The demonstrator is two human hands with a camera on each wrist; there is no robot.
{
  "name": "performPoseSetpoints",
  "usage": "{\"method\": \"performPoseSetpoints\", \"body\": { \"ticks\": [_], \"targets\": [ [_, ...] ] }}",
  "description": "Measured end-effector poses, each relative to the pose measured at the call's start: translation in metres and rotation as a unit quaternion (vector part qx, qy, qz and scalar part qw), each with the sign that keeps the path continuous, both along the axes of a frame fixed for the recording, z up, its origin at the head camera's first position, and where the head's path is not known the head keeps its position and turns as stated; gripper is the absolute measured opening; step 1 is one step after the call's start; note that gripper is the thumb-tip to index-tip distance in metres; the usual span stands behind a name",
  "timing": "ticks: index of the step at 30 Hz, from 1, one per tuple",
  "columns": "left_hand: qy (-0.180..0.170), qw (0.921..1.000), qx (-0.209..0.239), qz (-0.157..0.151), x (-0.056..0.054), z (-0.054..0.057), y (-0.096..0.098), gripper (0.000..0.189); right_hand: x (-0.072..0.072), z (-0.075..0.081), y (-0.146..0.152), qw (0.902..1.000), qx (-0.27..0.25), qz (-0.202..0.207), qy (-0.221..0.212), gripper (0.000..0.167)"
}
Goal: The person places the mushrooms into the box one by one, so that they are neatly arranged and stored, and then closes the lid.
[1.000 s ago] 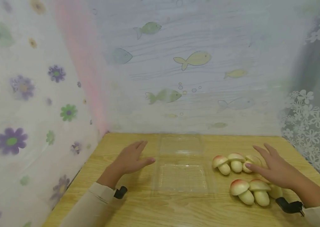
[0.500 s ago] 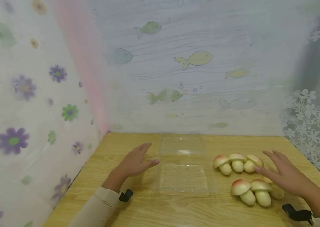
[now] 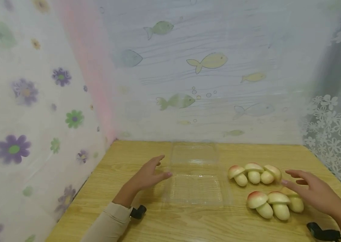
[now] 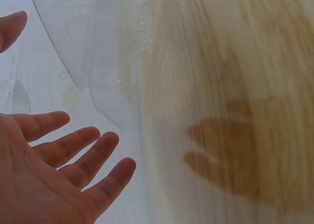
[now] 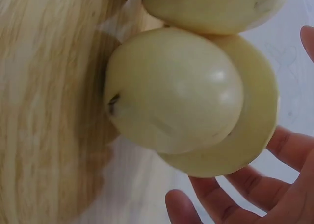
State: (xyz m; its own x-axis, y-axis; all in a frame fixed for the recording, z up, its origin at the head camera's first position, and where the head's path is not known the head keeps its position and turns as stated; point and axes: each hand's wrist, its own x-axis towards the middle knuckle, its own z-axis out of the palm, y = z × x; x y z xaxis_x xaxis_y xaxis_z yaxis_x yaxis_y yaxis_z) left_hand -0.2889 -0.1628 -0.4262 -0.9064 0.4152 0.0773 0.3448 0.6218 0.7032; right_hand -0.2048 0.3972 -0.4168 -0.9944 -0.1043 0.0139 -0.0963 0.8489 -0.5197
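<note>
A clear plastic clamshell box (image 3: 196, 190) lies unfolded in the middle of the table, its lid (image 3: 194, 154) at the back. My left hand (image 3: 147, 176) hovers at its left side, fingers relaxed and holding nothing. To the box's right are two rows of model mushrooms with pale stems and reddish caps: a back row (image 3: 254, 173) of three and a front row (image 3: 279, 203) of three. Beside the right ends of both rows is my right hand (image 3: 315, 190), fingers loosely bent. In the right wrist view its fingers spread behind a mushroom (image 5: 171, 91); whether they touch it I cannot tell.
The wood-grain table (image 3: 188, 225) meets a fish-print curtain (image 3: 206, 77) at the back. A flower-print sheet (image 3: 37, 117) borders the left side, and a lacy white-flower sheet (image 3: 339, 124) the right. Black wrist cameras (image 3: 138, 211) sit below both hands.
My right hand has drawn to the right, off the mushrooms, uncovering the rightmost ones. The left hand has edged right and slightly down, nearer the box. Box and mushrooms stay in place.
</note>
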Motion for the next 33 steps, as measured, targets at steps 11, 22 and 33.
{"method": "performPoseSetpoints", "body": {
  "ticks": [11, 22, 33],
  "targets": [
    [-0.058, 0.9943, 0.087, -0.018, -0.008, -0.013, 0.003, 0.079, 0.005, -0.008, 0.01, 0.9972, -0.067, -0.023, -0.024, 0.067],
    [-0.153, 0.9684, 0.187, -0.059, -0.012, -0.026, -0.004, 0.087, 0.008, -0.01, 0.016, 0.9876, -0.121, -0.011, -0.099, 0.068],
    [-0.18, 0.9532, 0.225, -0.092, -0.014, -0.029, -0.009, 0.082, 0.008, -0.017, 0.02, 0.9873, -0.112, 0.01, -0.113, 0.068]
  ]
}}
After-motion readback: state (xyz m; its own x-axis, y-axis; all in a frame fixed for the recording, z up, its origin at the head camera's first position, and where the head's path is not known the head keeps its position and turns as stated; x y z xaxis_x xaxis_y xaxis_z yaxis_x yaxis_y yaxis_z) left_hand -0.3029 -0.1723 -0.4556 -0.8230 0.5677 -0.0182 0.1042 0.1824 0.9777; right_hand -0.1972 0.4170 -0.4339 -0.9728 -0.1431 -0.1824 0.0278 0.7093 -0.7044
